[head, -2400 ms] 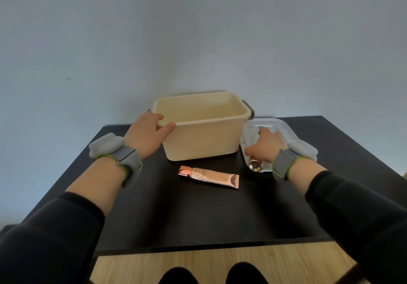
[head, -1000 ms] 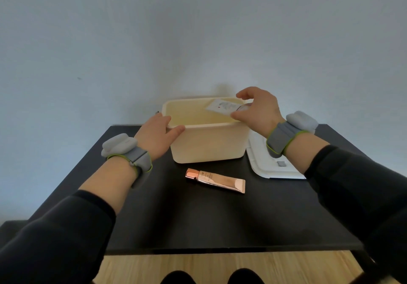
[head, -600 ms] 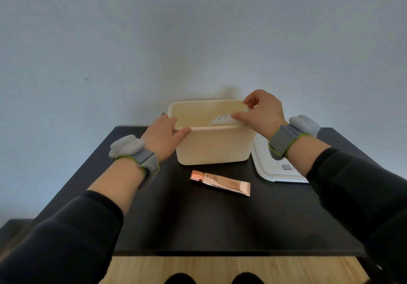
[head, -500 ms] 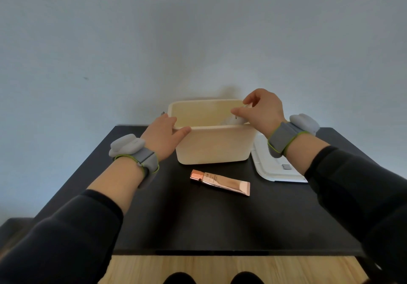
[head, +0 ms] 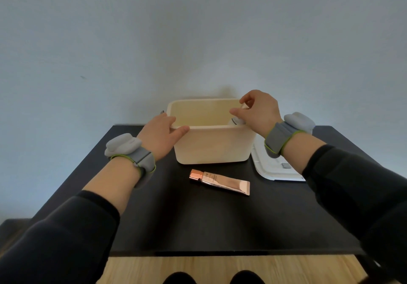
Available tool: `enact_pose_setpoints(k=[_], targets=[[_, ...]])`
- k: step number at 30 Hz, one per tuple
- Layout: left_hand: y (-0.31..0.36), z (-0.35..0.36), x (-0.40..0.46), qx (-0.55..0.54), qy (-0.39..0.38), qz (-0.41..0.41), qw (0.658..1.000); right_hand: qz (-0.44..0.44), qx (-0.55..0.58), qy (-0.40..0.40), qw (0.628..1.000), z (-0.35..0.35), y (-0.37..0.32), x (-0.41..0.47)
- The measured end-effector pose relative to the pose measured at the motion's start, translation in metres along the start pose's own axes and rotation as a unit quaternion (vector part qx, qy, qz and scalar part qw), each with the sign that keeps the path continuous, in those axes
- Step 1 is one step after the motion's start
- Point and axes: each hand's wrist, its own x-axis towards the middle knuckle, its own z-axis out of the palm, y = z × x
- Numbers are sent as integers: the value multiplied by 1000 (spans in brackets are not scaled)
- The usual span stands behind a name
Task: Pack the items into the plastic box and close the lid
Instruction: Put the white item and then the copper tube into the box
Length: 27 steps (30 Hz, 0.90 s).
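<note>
The cream plastic box (head: pixel 211 147) stands open at the back of the black table (head: pixel 198 222). My left hand (head: pixel 160 136) grips its left rim, thumb on the front wall. My right hand (head: pixel 257 112) hovers over the right rim, fingers pinched on the end of a white tube (head: pixel 236 121). The tube points down into the box and most of it is hidden behind the wall. A rose-gold tube (head: pixel 220 182) lies flat on the table in front of the box. The white lid (head: pixel 271 169) lies to the right of the box, partly under my right wrist.
A pale wall rises directly behind the box. The table's front edge runs near the bottom, with wooden floor (head: pixel 220 268) below it. Both wrists wear grey bands with a light pod.
My right hand picked the white tube off the lid, carried it over the box and lowered it inside; only its end shows now. My left hand stayed on the rim.
</note>
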Motion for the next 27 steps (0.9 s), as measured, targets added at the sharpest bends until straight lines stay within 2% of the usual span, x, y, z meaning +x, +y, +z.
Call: enact_pose_setpoints(k=[11,27], targets=[[0,-3,0,4,-4,7,1000,-24,-87,-65,994,12,2,5],[2,-4,-1,16,-7,0,1000,-44,-142,-66,987,13,1,3]])
